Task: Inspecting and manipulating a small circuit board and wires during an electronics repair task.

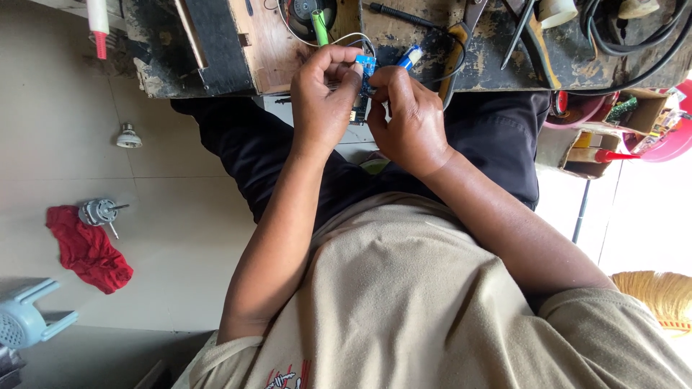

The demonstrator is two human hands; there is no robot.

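Both my hands meet just in front of a worn wooden workbench [497, 65]. My left hand [324, 101] and my right hand [407, 119] pinch a small blue circuit board [365, 66] between their fingertips. Thin white wires [346, 37] run from the board up onto the bench. A blue cylindrical part [411, 56] pokes out just right of the board, above my right fingers. Most of the board is hidden by my fingers. I sit with dark trousers [245, 144] under my forearms.
A green-handled tool [319, 27], a screwdriver [400, 14], pliers [461, 36] and black cables [634, 43] lie on the bench. On the tiled floor at left lie a red cloth [90, 248], a small motor [99, 212] and a lamp base [129, 136]. Cardboard boxes [613, 130] stand at right.
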